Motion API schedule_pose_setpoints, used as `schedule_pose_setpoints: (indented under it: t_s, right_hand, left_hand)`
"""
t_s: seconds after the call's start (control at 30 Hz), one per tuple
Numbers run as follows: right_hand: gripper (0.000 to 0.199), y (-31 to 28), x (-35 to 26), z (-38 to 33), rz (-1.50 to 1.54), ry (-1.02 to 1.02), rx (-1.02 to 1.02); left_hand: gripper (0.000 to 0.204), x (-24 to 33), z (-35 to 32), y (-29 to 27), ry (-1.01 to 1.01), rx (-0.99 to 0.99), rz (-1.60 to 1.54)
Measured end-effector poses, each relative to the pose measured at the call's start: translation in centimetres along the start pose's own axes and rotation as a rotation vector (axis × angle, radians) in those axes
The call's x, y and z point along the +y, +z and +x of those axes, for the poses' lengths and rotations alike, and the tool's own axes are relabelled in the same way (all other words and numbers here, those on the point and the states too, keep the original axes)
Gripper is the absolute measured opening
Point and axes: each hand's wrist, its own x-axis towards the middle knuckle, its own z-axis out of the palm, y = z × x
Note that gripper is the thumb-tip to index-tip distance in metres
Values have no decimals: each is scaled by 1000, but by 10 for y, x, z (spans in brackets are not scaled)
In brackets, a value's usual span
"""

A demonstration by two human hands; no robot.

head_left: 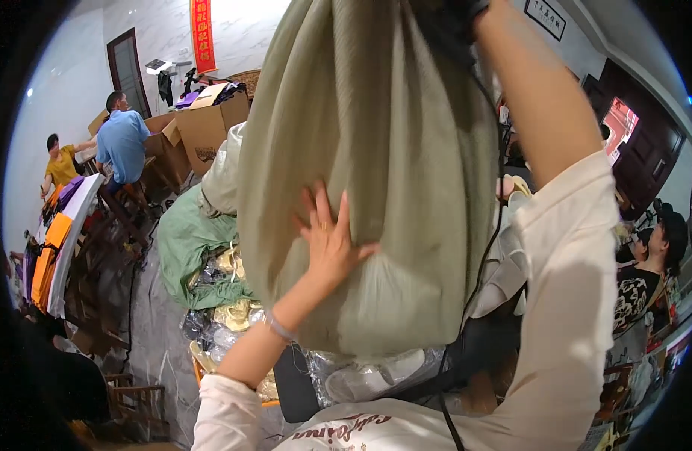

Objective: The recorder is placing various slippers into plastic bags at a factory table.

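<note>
A large olive-green woven sack (pixel 376 173) hangs in front of me, gathered in folds toward the top, its bulging bottom low in the middle. My left hand (pixel 329 239) lies against its front, fingers spread, with a ring and a bracelet on. Raised at the upper right, my right hand (pixel 455 30) looks dark, as if gloved, and grips the sack's upper part; its fingers are mostly hidden. Below the sack, pale shoes in clear plastic (pixel 368 379) show. Gold shoes in clear wrapping (pixel 237 316) lie to the left, beside a green sack (pixel 188 244).
Cardboard boxes (pixel 210 120) stand at the back left, near a person in blue (pixel 122 143) and another in yellow (pixel 62 171). A white table with orange and purple items (pixel 75 233) is at left. More pale shoes (pixel 500 282) lie at right; a person (pixel 646 278) sits beyond.
</note>
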Motion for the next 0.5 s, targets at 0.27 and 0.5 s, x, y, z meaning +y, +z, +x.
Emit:
schedule_pose_setpoints:
  t_s: [0.27,0.5]
  right_hand:
    - [29,-53,6,29,-106,-14,-206]
    - [12,-95,-119,-147,709,258,-913]
  left_hand:
    - [127,-3,63,35,1,35,-122]
    - [101,-50,30,35,-20,-279,-81]
